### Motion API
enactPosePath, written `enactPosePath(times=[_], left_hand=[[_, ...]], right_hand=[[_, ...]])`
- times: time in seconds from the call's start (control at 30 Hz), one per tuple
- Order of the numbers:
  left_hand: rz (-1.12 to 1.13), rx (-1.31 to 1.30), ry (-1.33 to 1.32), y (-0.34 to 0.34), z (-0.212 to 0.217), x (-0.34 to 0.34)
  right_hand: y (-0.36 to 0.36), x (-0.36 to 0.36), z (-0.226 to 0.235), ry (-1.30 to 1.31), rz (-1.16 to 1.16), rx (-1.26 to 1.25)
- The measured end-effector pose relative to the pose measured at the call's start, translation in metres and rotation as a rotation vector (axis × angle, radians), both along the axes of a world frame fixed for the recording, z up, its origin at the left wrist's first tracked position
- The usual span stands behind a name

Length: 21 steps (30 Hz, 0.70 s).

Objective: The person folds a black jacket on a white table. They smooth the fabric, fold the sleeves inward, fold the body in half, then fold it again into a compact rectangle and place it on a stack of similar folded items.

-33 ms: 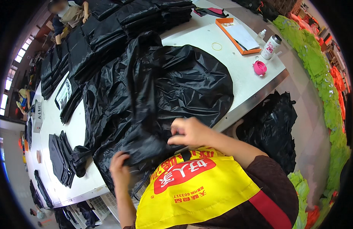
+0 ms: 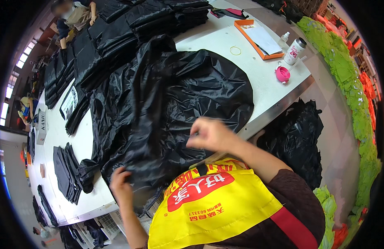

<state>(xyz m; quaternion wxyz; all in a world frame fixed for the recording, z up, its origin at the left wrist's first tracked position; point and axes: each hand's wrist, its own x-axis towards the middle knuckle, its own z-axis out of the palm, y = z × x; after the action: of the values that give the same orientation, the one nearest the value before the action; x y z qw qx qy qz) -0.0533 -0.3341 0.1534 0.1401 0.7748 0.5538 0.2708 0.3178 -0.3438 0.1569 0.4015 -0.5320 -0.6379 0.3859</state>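
A large, shiny black garment (image 2: pixel 204 91) lies spread and crumpled over the near part of the white table (image 2: pixel 216 35). At its near left edge, my left hand (image 2: pixel 122 189) has its fingers curled into the dark cloth. My right hand (image 2: pixel 212 136) is raised over the garment's near right part, thumb and fingers pinched together. A small dark bit shows between those fingertips, too small to name. Between my hands the cloth is smeared by motion. A yellow apron (image 2: pixel 216 203) covers my front, close to the table edge.
Black folded garments (image 2: pixel 117 41) are stacked along the far side, where another person (image 2: pixel 78 18) stands. An orange tray (image 2: pixel 258 39), a bottle (image 2: pixel 295 50) and a pink cup-like lid (image 2: pixel 282 74) stand at right. Black cloth (image 2: pixel 295 141) hangs below the right edge; green fabric (image 2: pixel 333 54) lies beyond.
My right hand has moved up and slightly right, off the cloth's near edge. My left hand has shifted a little left, and the cloth between them has dropped toward me.
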Motion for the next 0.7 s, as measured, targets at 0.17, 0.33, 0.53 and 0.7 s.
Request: enactPosePath(times=[0.17,0.33,0.53,0.7], left_hand=[[0.553,0.016,-0.255,0.033,-0.022,-0.236],[0.717,-0.575,0.328,0.048,-0.057,-0.269],[0.493,0.044,0.241,0.046,-0.055,-0.072],[0.379,-0.119,0.089,0.038,-0.058,0.066]], right_hand=[[0.039,0.176,-0.069,-0.419,-0.864,0.03],[0.041,0.262,-0.135,-0.879,-0.82,-0.385],[0.127,0.288,-0.114,-0.969,-0.674,-0.166],[0.222,0.321,-0.138,-0.829,-0.712,-0.165]])
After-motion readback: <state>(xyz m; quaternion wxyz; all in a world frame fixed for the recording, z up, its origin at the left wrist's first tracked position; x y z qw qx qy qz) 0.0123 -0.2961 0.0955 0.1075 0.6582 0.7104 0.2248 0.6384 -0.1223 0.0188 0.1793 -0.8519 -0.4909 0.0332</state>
